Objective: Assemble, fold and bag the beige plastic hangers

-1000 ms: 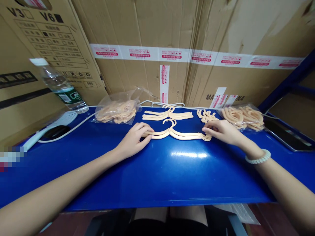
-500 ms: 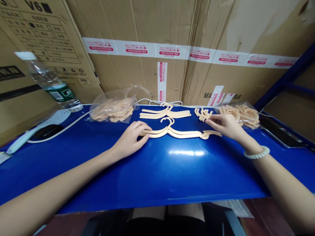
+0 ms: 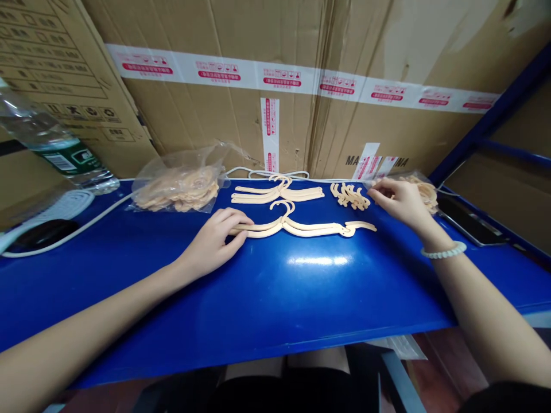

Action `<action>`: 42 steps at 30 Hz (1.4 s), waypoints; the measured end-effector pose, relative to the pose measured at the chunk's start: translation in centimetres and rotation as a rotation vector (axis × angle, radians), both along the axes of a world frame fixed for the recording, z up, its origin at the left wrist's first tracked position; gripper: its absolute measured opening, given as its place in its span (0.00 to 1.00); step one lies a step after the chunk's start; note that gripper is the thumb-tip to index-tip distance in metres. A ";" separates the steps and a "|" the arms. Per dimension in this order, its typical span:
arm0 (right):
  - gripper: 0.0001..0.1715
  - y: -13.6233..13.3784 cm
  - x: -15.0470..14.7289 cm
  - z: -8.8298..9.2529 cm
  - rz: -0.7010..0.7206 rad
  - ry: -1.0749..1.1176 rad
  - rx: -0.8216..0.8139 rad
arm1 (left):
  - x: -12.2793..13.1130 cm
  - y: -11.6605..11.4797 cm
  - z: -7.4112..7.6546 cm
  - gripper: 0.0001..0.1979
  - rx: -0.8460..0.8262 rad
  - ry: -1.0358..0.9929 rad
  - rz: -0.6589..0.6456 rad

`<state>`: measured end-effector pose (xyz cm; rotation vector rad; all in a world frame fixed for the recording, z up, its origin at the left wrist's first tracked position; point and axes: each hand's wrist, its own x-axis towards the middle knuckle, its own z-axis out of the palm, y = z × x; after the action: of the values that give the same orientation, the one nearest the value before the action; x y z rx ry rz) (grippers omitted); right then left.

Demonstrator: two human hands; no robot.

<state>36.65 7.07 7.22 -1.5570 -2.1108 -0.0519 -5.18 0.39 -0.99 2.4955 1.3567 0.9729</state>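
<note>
My left hand (image 3: 217, 238) is closed around the left end of the near pair of beige clothes hangers (image 3: 310, 230), which lie flat on the blue table (image 3: 267, 298). At their right end hangs a small curved beige hook piece (image 3: 362, 225), lying on the table. Just right of a pile of similar small hook pieces (image 3: 349, 196), my right hand (image 3: 398, 201) has its fingertips pinched together. What those fingertips hold, if anything, is too small to make out. Behind the near pair lies another stack of beige hangers (image 3: 258, 196).
Clear plastic bags of beige parts (image 3: 178, 186) (image 3: 424, 192) lie at left and right. A water bottle (image 3: 64, 152), a white fan-shaped item (image 3: 64, 212) and a black mouse-like object (image 3: 47, 234) are at far left. A phone (image 3: 469, 221) lies at right; cardboard boxes (image 3: 206, 109) stand behind.
My right hand has moved back and slightly right from the pile of hook pieces. My left hand keeps its grip on the hangers. The whole view has shifted a little.
</note>
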 end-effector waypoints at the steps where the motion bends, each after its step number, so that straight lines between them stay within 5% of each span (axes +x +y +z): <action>1: 0.17 0.1 0.0 -0.1 0.010 -0.019 0.009 | 0.0 0.0 0.0 0.12 0.002 0.003 -0.001; 42: 0.16 0.5 0.5 -0.3 -0.057 0.020 0.065 | 0.3 -0.3 0.9 0.11 0.096 -0.079 0.047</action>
<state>37.12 7.62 6.93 -1.5729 -2.0295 -0.1229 -4.84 0.13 -0.04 2.4738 1.3814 1.1600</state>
